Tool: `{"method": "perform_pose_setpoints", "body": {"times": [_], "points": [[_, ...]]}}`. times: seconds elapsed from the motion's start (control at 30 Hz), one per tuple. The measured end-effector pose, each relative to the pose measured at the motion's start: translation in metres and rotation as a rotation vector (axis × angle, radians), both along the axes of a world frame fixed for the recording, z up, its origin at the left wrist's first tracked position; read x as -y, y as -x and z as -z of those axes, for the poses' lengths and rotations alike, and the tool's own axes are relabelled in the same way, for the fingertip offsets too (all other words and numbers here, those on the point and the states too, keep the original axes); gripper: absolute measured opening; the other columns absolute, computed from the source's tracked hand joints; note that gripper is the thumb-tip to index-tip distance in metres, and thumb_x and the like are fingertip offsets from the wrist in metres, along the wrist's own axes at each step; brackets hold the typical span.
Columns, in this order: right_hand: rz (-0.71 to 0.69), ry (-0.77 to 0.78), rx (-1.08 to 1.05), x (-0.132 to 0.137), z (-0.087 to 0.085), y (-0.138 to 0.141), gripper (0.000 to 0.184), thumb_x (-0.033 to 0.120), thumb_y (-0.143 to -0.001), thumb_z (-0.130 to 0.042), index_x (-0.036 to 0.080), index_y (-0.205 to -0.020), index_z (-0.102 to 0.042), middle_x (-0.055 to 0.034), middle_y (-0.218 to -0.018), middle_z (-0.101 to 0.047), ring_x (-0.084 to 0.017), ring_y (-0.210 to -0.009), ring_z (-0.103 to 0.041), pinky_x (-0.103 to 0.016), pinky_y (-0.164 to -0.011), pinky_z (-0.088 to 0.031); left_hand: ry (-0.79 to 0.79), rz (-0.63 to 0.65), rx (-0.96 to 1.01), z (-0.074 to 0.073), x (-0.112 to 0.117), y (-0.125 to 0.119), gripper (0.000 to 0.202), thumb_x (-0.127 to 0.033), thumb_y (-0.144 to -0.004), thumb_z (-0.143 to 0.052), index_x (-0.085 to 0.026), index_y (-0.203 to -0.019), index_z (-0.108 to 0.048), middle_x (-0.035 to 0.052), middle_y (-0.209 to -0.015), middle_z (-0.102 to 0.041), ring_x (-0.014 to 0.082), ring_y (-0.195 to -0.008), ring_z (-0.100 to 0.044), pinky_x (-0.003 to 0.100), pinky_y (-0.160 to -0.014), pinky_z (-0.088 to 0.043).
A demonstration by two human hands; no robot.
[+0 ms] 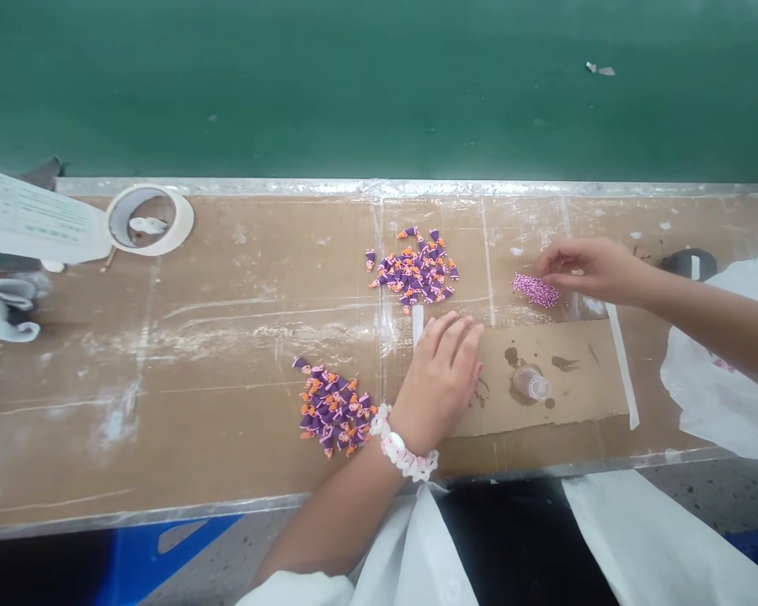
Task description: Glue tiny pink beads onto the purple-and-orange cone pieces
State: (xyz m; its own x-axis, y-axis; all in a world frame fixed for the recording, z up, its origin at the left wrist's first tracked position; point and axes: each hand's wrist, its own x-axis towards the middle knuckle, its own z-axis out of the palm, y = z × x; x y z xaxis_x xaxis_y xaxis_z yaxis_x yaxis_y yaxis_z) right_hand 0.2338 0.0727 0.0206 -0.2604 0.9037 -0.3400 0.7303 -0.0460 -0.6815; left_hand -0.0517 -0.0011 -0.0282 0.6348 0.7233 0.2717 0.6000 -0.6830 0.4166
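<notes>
My left hand [440, 377] lies flat, palm down, on the cardboard-covered bench [227, 337], fingers together and stretched forward; a pink-white beaded band is on its wrist. Just left of it sits a near pile of small purple-and-orange pieces [332, 408]. A second, larger pile of the same pieces [413, 271] lies farther back. My right hand [584, 268] reaches to the right, fingers curled down at a small heap of pink beads [536, 289]; whether it pinches any is hidden. A small clear cap-like cup [531, 383] stands on a loose cardboard sheet [574, 396].
A roll of white tape [150, 219] lies at the back left beside a printed paper [31, 215] and crumpled white cloth [3, 310]. A white plastic bag [726, 379] lies at the right edge. A green surface [379, 84] runs behind the bench.
</notes>
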Motion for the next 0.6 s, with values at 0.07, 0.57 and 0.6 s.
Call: {"method": "perform_pose_setpoints", "body": {"times": [0.07, 0.57, 0.6], "points": [[0.068, 0.005, -0.050, 0.002, -0.005, -0.006, 0.026, 0.047, -0.080, -0.063, 0.022, -0.086, -0.067, -0.0042, -0.077, -0.068, -0.018, -0.069, -0.061, -0.038, -0.070, -0.050, 0.036, 0.007, -0.020, 0.003, -0.001, 0.000, 0.043, -0.018, -0.094, -0.048, -0.008, -0.136, -0.044, 0.0168, -0.133, -0.061, 0.0301, -0.133, -0.051, 0.052, -0.113, -0.044], [0.346, 0.013, -0.233, 0.016, -0.016, -0.027, 0.021, 0.046, -0.075, -0.074, 0.028, -0.086, -0.071, -0.0033, -0.082, -0.071, -0.021, -0.068, -0.064, -0.048, -0.073, -0.054, 0.126, 0.045, -0.044, 0.011, -0.006, -0.002, 0.044, -0.022, -0.097, -0.043, -0.010, -0.138, -0.041, 0.0159, -0.133, -0.063, 0.0288, -0.134, -0.052, 0.056, -0.116, -0.038], [0.336, -0.021, -0.196, 0.016, -0.015, -0.031, 0.020, 0.045, -0.076, -0.073, 0.028, -0.087, -0.070, -0.0036, -0.080, -0.070, -0.022, -0.069, -0.064, -0.049, -0.075, -0.054, 0.140, 0.063, -0.036, 0.010, -0.007, -0.002, 0.043, -0.022, -0.097, -0.043, -0.010, -0.138, -0.041, 0.0157, -0.132, -0.063, 0.0285, -0.134, -0.052, 0.057, -0.117, -0.037]]}}
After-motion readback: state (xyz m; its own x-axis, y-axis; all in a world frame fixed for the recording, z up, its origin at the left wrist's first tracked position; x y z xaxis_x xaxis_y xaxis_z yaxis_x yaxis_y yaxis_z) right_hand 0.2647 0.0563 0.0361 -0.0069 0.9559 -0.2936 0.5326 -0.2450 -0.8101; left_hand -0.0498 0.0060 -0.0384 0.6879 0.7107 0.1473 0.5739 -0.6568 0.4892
